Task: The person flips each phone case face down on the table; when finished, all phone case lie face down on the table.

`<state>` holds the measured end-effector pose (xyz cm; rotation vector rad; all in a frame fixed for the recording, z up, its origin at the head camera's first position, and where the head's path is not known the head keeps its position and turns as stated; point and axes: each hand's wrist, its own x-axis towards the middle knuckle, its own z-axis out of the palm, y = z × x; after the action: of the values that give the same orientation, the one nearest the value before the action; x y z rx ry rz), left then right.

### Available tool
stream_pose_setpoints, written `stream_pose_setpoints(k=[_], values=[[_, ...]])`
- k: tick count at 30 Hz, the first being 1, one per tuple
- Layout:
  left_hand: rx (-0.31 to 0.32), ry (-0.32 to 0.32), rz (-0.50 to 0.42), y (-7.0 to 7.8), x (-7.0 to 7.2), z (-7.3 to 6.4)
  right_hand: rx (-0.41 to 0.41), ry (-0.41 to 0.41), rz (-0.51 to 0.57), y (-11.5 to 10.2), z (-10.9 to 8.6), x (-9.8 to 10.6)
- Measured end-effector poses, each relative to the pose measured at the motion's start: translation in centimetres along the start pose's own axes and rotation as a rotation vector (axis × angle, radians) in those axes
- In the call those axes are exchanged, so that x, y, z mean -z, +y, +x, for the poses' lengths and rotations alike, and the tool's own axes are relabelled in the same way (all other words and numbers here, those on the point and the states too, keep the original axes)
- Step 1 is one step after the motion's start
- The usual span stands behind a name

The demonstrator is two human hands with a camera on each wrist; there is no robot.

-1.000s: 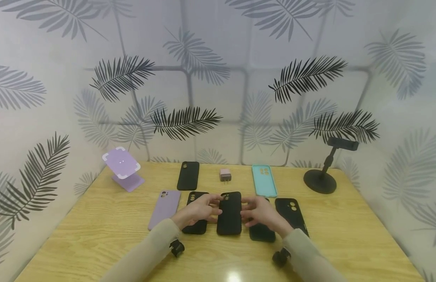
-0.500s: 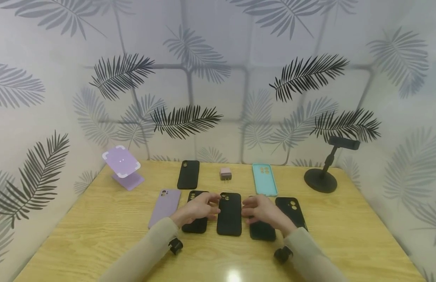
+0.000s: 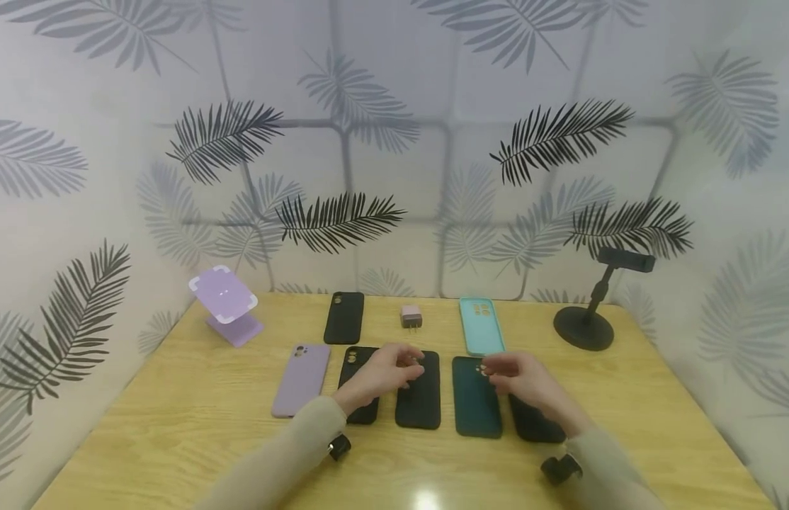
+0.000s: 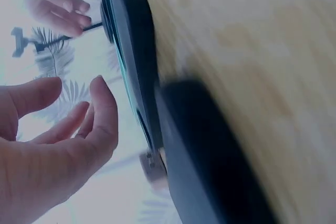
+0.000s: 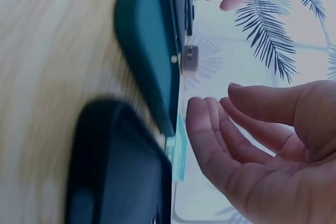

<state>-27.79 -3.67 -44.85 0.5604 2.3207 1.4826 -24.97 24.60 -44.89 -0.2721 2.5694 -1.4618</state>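
My left hand (image 3: 387, 370) hovers above the middle black phone case (image 3: 420, 404), fingers loosely bent around nothing. Another black phone case (image 3: 367, 412) lies partly hidden under that hand and wrist. My right hand (image 3: 528, 382) is raised between a dark green phone case (image 3: 477, 407) and the rightmost black phone case (image 3: 536, 423), which the arm partly covers. In the right wrist view, a gap shows between its thumb and fingertips, with the dark green case (image 5: 149, 51) apart from them. A lilac phone case (image 3: 302, 382) lies at the row's left end.
Behind the row lie a black phone case (image 3: 343, 317), a pink charger plug (image 3: 411, 316) and a turquoise phone case (image 3: 481, 333). A purple phone stand (image 3: 231, 312) is at the back left, a black phone stand (image 3: 584, 327) at the back right. Patterned curtains border the wooden table (image 3: 165, 425).
Both hands have moved to the right. The left hand now hangs over the middle black case, while the right hand has uncovered most of the dark green case. The cases look unmoved.
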Motion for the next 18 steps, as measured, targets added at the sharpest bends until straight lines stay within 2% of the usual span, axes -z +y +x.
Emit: stream_pose_setpoints(k=[7,13,18], values=[[0.018,-0.073,-0.051,0.9,-2.8,0.5,0.003,-0.03,-0.111,0.3,-1.0,0.8],[0.011,-0.113,0.05,1.6,-4.7,0.7,-0.023,-0.077,-0.081,0.3,-1.4,0.6],[0.014,-0.098,0.118,2.0,-5.7,0.7,-0.044,-0.075,-0.044,0.3,-1.5,0.1]])
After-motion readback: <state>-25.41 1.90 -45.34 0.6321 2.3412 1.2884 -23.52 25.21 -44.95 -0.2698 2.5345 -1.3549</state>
